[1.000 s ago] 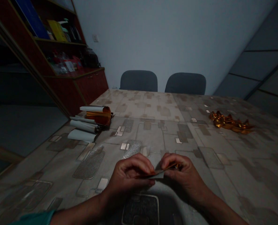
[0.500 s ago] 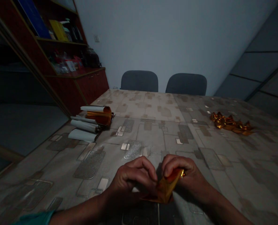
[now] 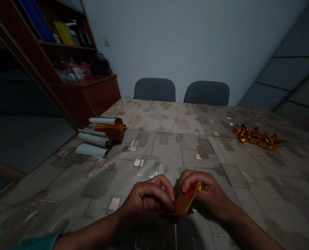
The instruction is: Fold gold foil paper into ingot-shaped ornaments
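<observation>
A second ago the paper (image 3: pixel 186 204) was seen nearly edge-on, a pale strip showing between the hands; now its gold side faces the camera, slanting up toward the right hand (image 3: pixel 212 191). Since half a second ago, its lower edge has risen a little beside the left hand (image 3: pixel 149 193).

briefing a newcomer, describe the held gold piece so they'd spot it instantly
Go to the patterned table, near side. The right hand holds a creased gold piece, left hand touching. Unlike the gold cluster at right and curled sheets at left, it's held.
</observation>
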`<move>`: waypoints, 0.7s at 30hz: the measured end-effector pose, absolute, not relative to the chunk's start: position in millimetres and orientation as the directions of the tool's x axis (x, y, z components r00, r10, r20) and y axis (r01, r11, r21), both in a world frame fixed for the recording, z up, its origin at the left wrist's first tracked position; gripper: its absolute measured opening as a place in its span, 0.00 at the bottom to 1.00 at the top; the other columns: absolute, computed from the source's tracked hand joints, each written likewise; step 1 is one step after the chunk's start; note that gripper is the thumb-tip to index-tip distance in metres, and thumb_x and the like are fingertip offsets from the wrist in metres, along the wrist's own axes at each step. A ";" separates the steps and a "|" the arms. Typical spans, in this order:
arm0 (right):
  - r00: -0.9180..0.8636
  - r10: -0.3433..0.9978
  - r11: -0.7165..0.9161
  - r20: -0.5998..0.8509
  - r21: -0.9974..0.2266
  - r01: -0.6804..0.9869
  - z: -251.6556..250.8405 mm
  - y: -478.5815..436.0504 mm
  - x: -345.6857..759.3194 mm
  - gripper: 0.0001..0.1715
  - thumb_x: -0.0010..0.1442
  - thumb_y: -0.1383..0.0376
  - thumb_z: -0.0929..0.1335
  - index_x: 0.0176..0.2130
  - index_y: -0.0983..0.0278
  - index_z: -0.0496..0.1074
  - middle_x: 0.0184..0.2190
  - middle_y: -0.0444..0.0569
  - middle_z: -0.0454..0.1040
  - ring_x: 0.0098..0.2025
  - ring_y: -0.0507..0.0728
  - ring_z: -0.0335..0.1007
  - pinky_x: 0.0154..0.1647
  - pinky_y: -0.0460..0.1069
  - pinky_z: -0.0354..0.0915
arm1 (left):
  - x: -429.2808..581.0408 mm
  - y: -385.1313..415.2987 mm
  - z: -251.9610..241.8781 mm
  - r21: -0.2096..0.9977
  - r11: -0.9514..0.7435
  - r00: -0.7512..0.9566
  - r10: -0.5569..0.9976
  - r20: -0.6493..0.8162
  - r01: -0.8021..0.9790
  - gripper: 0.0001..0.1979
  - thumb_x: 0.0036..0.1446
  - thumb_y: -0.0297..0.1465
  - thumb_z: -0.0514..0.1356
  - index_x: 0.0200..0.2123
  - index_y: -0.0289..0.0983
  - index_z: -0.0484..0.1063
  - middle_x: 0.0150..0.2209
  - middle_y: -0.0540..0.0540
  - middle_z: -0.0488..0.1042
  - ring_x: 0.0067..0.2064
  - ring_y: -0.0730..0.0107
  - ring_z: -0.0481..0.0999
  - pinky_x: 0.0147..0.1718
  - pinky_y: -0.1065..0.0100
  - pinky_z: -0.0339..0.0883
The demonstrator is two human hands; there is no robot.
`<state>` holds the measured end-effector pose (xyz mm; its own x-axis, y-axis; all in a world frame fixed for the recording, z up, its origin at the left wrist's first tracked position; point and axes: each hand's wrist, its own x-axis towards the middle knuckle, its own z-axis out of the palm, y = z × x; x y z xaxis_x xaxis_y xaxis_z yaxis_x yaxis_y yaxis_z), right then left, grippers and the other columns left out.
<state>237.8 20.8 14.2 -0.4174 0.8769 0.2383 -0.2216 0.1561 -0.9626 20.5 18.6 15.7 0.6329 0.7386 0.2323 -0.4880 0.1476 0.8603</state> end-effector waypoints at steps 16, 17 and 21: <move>-0.470 0.831 0.273 0.298 -0.954 -0.121 20.3 22.4 236.0 0.09 0.61 0.57 0.73 0.35 0.60 0.80 0.31 0.47 0.76 0.32 0.53 0.73 0.33 0.48 0.66 | 29.4 16.3 10.5 0.827 0.373 0.570 0.818 -0.079 -0.421 0.16 0.43 0.33 0.75 0.23 0.34 0.70 0.21 0.51 0.74 0.21 0.77 0.71 0.22 0.77 0.67; -0.466 0.831 0.286 0.304 -0.952 -0.112 21.6 22.2 235.6 0.10 0.61 0.56 0.73 0.35 0.60 0.80 0.31 0.47 0.76 0.32 0.54 0.73 0.33 0.49 0.66 | 29.5 16.6 10.1 0.820 0.383 0.568 0.818 -0.088 -0.424 0.15 0.44 0.33 0.74 0.24 0.34 0.70 0.21 0.51 0.74 0.21 0.77 0.72 0.22 0.77 0.67; -0.448 0.829 0.336 0.334 -0.939 -0.078 25.1 21.2 233.9 0.12 0.63 0.54 0.71 0.36 0.60 0.80 0.30 0.47 0.76 0.32 0.53 0.73 0.32 0.48 0.65 | 28.5 18.3 10.5 0.776 0.414 0.572 0.816 -0.084 -0.476 0.14 0.46 0.34 0.74 0.29 0.35 0.71 0.24 0.52 0.75 0.20 0.77 0.73 0.19 0.77 0.67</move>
